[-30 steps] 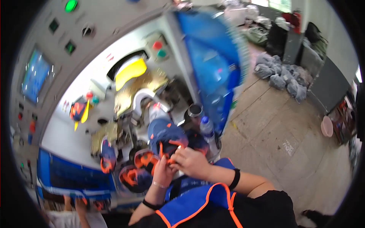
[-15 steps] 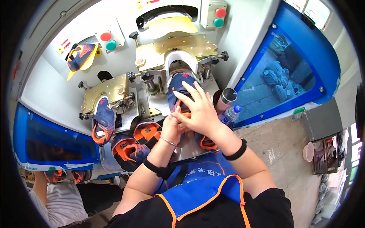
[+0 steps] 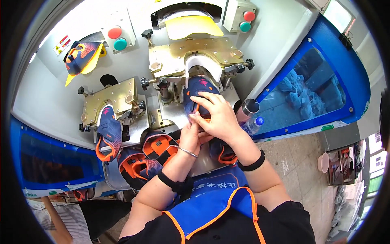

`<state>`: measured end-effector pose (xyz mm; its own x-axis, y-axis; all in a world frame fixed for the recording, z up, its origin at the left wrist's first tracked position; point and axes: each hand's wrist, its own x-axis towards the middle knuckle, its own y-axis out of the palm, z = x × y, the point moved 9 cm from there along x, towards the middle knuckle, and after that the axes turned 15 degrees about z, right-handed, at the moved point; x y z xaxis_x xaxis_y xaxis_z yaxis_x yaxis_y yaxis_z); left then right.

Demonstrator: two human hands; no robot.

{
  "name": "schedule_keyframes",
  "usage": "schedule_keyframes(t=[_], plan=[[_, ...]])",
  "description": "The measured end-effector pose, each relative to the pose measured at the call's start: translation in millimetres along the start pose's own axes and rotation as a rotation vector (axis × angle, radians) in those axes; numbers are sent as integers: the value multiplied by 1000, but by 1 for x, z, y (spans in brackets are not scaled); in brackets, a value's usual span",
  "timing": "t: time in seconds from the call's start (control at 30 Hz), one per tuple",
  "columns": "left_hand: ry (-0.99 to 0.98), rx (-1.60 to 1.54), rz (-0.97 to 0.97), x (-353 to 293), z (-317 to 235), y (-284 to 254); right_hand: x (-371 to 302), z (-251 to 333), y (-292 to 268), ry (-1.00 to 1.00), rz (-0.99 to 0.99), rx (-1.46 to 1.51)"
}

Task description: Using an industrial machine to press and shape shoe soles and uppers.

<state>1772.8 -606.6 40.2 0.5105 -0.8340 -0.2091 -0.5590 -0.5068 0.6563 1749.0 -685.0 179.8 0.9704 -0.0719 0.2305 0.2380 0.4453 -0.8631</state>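
Observation:
A navy shoe (image 3: 195, 90) with orange lining and pink toe marks sits in front of me, its toe in the white curved pad (image 3: 203, 65) of a brass-coloured clamp plate (image 3: 191, 51). My left hand (image 3: 190, 138), with a bangle at the wrist, is closed at the shoe's opening; its fingertips are partly hidden. Over the upper lies my right hand (image 3: 221, 120), fingers bent and close together, thumb meeting the left thumb. A second navy shoe (image 3: 109, 132) rests toe-first in the smaller clamp (image 3: 111, 97) on the left.
Several orange-lined shoes (image 3: 156, 146) lie left of my forearms. A tumbler (image 3: 248, 110) and a blue-capped bottle (image 3: 255, 124) stand at right beside a blue windowed panel (image 3: 357, 81). Red and green buttons (image 3: 245, 27) are on the machine wall. Another person's arm (image 3: 57, 219) shows lower left.
My right hand's fingers were spread higher over the toe; now they are drawn together and lower on the upper. The whole view has shifted slightly. The shoe remains in the clamp.

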Motion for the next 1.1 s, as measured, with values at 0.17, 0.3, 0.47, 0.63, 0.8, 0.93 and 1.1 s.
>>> schedule_keyframes(t=[0.17, 0.3, 0.47, 0.63, 0.8, 0.93, 1.1], plan=[[-24, 7, -49, -2, 5, 2, -2, -5, 1, 0, -7, 30], [27, -2, -72, -4, 1, 7, -3, -8, 1, -1, 15, 48], [-45, 29, -78, -3, 8, 2, -6, -12, 7, 8, 43, 37], [2, 28, -207, -4, 22, -10, -13, -24, 14, -67, 15, 48], [2, -16, -352, -5, 51, -24, -30, -38, 25, -161, -5, 70], [154, -167, -84, 18, 56, 0, -39, -49, 35, -157, 99, -27], [135, -115, -74, 24, 62, -3, -46, -57, 35, -184, 192, 32]])
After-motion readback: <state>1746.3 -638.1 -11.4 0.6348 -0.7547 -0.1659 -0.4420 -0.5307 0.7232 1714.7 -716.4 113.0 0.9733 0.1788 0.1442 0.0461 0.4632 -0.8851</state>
